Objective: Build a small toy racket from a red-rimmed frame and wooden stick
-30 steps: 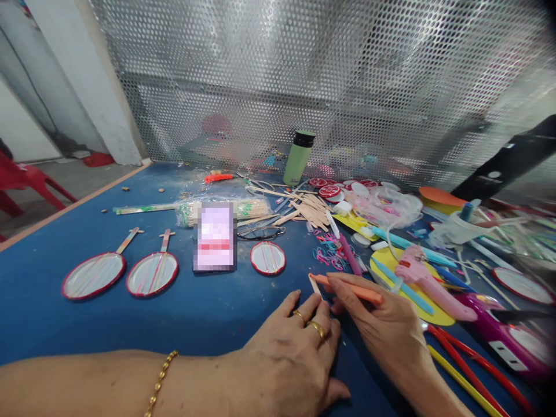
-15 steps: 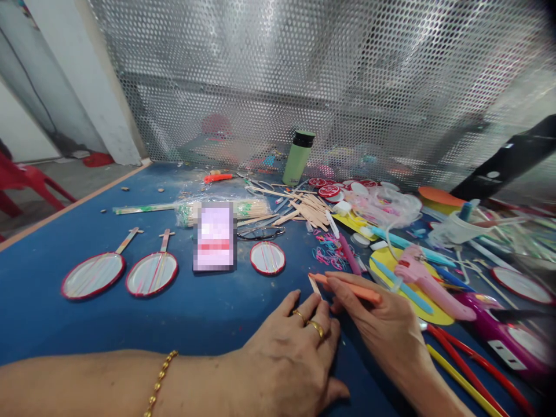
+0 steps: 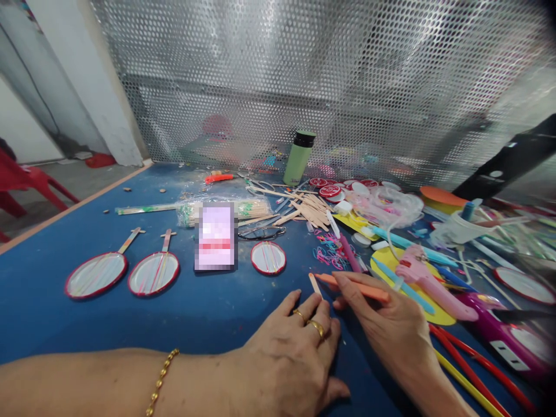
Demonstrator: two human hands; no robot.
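My left hand [image 3: 291, 353] lies on the blue table with its fingers reaching forward, pinning a wooden craft stick [image 3: 316, 285] down. Only the stick's far end shows, with orange at its tip; the rest is hidden under the fingers. In a writing grip, my right hand [image 3: 382, 318] is shut on an orange marker [image 3: 362, 287]. The marker's tip is close beside the stick's end; I cannot tell whether they touch. Beyond the hands lies a small red-rimmed disc [image 3: 268, 258] with coloured lines across it.
Two red-rimmed discs with stick handles, one slanted [image 3: 96, 274] and one beside it [image 3: 153, 273], lie left of a phone [image 3: 216, 238]. Behind are loose craft sticks [image 3: 310, 208] and a green bottle [image 3: 299, 157]. A pink glue gun [image 3: 428, 278] and a purple device [image 3: 499, 330] crowd the right.
My right hand has shifted slightly right, drawing the marker tip back from the stick's end. More orange shows at that tip. My left hand stays in place.
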